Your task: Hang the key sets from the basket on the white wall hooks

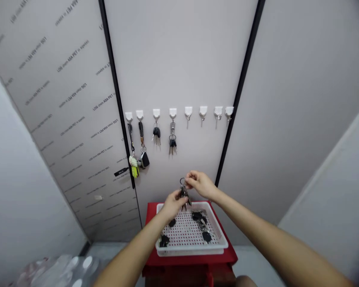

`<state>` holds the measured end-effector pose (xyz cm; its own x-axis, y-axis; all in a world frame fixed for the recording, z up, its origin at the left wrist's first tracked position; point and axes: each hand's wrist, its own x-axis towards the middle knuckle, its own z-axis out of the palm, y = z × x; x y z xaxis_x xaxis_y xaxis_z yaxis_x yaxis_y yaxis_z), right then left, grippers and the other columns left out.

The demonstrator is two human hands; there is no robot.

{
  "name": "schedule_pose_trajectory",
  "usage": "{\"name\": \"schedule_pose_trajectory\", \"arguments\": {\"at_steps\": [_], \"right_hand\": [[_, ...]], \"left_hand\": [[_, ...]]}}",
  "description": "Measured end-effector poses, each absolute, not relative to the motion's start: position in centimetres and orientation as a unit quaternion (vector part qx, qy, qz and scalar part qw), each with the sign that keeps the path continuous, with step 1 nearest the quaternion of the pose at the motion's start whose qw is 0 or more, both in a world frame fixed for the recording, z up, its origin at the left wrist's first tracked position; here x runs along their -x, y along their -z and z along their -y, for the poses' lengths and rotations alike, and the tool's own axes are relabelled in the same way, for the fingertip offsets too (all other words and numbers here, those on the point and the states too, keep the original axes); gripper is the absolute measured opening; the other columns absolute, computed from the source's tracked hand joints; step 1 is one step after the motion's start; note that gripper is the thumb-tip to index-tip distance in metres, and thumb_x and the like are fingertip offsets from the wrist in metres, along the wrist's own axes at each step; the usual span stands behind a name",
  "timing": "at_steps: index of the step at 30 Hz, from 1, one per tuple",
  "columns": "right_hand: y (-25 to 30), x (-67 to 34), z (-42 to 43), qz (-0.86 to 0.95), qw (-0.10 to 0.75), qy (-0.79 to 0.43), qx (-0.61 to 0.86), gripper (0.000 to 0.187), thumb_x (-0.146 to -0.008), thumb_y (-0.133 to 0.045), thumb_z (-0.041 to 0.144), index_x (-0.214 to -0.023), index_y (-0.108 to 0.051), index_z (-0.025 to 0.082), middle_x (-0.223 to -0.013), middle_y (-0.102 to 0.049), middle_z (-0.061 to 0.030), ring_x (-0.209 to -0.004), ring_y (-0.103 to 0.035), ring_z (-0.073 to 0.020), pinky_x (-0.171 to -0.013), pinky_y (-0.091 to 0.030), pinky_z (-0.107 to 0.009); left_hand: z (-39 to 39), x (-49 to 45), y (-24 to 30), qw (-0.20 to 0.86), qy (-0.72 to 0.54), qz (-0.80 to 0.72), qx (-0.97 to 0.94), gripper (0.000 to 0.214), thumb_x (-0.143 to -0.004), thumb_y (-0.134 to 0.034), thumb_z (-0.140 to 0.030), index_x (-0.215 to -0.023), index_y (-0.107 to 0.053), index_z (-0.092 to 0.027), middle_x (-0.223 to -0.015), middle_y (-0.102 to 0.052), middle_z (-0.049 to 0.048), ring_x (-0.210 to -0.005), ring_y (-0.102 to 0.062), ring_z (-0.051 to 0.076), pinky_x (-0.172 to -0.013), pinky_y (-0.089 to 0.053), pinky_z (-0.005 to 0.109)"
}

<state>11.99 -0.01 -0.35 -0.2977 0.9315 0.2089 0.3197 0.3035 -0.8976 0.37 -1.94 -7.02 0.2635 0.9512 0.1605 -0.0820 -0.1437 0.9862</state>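
A bunch of keys on a ring is held between my two hands, above a white perforated basket. My left hand is closed around the keys from the lower left. With bent fingers, my right hand pinches the bunch near its ring at the top. More keys with black heads lie in the right part of the basket, and others lie at its left side, partly behind my left forearm.
White hooks run in a row across the wall panel. Key sets hang from the left ones; the right ones carry nothing. The basket stands on a red stool-like surface. Plastic-wrapped bottles sit at the lower left.
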Motion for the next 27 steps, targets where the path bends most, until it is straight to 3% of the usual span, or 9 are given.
{"name": "schedule_pose_trajectory", "arguments": {"at_steps": [5,12,18,27], "right_hand": [[-6.2,-10.7,-2.4,0.62,0.534,-0.392,0.42,0.006,-0.062,-0.043,0.015,-0.057,-0.041,0.014,-0.048,-0.047,0.0052,-0.041,-0.047,-0.0035,-0.047,-0.039,-0.017],[-12.9,-9.9,-5.0,0.538,0.666,-0.349,0.382,0.007,-0.063,-0.043,0.013,-0.057,-0.041,0.014,-0.05,-0.047,0.0051,-0.04,-0.047,-0.003,-0.043,-0.041,-0.017],[-14.8,-10.0,-6.5,0.493,0.693,-0.325,0.414,0.012,-0.065,-0.043,0.013,-0.054,-0.039,0.015,-0.048,-0.046,0.004,-0.041,-0.047,-0.0047,-0.042,-0.041,-0.018],[-12.5,-10.5,-8.7,0.521,0.668,-0.279,0.453,0.006,-0.063,-0.041,0.011,-0.059,-0.042,0.015,-0.049,-0.046,0.004,-0.041,-0.048,-0.0058,-0.045,-0.041,-0.021]], "left_hand": [[-0.8,-0.6,-0.5,0.499,-0.52,-0.414,-0.557,0.016,-0.064,-0.045,-0.022,-0.076,-0.047,-0.012,-0.058,-0.049,-0.0013,-0.047,-0.042,0.004,-0.046,-0.033,0.016],[-4.7,-1.6,-8.5,0.391,-0.552,-0.438,-0.592,0.011,-0.065,-0.045,-0.021,-0.071,-0.046,-0.012,-0.053,-0.048,-0.0009,-0.043,-0.044,0.005,-0.043,-0.034,0.017],[-7.1,-2.2,-10.3,0.35,-0.538,-0.461,-0.613,0.014,-0.063,-0.049,-0.022,-0.073,-0.05,-0.012,-0.049,-0.049,-0.0012,-0.045,-0.044,0.006,-0.049,-0.038,0.018],[-6.5,-2.4,-9.3,0.339,-0.482,-0.511,-0.626,0.017,-0.064,-0.046,-0.017,-0.08,-0.05,-0.011,-0.063,-0.052,0.0015,-0.048,-0.049,0.006,-0.05,-0.038,0.019]]}}
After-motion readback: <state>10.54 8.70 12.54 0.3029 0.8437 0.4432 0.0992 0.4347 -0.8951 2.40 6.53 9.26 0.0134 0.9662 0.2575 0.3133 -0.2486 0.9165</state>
